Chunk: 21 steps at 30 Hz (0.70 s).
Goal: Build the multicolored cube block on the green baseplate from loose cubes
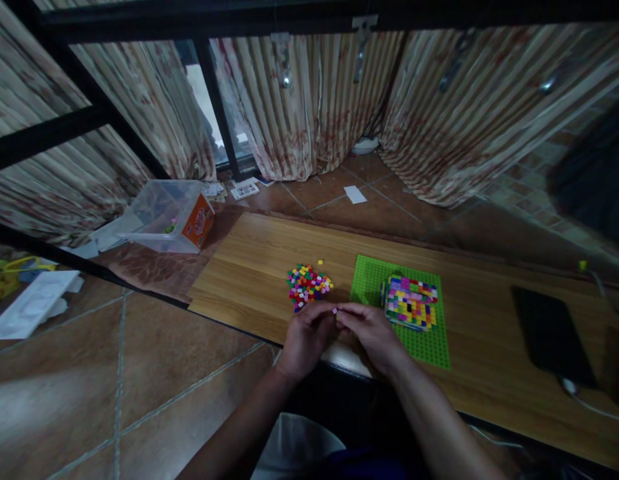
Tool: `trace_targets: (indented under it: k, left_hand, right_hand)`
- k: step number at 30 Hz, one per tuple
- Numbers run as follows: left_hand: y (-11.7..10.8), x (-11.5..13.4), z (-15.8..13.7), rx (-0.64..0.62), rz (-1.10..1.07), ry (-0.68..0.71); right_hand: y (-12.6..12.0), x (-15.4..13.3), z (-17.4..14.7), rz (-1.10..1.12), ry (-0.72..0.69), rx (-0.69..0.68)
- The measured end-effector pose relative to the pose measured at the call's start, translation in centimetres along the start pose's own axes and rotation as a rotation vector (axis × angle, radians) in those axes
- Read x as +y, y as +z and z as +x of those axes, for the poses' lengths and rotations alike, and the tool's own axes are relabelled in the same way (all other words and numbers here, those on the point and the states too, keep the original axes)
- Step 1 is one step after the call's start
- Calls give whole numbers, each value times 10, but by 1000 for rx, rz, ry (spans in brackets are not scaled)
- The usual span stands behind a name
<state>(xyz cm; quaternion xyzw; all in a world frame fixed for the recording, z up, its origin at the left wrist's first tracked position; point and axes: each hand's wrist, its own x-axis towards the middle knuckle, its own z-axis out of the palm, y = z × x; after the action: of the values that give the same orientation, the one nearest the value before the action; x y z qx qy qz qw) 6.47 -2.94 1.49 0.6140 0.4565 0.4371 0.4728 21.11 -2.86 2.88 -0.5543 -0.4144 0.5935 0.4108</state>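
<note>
Close together at the table's near edge, my left hand point(305, 340) and my right hand point(373, 332) meet at the fingertips. Between them shows a tiny pink toy brick point(334, 311), pinched by the fingers of both. Just beyond my left hand lies a loose pile of small multicoloured bricks point(305, 283), with one yellow brick point(320, 262) apart from it. To the right of my right hand is a green studded baseplate point(367, 277). A blocky structure of many-coloured bricks point(409, 301) stands on it, its near side partly in shadow.
The wooden table point(254, 267) runs left to right. A black tablet point(554, 333) with a white cable lies on its right part. Past the left end, a clear plastic bin point(162, 217) with an orange label stands low. Curtains point(299, 107) and dark metal bars line the back.
</note>
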Motion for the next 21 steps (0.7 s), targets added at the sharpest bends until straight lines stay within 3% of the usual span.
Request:
trace_targets:
  k: [6, 12, 21]
  left_hand:
    - [3, -1, 2, 94, 55, -34]
    - [4, 2, 2, 75, 65, -92]
    - [4, 4, 5, 53, -15, -110]
  right_hand:
    - [5, 1, 0, 14, 3, 49]
    - [7, 4, -1, 11, -51, 162]
    - [1, 8, -1, -222, -220, 139]
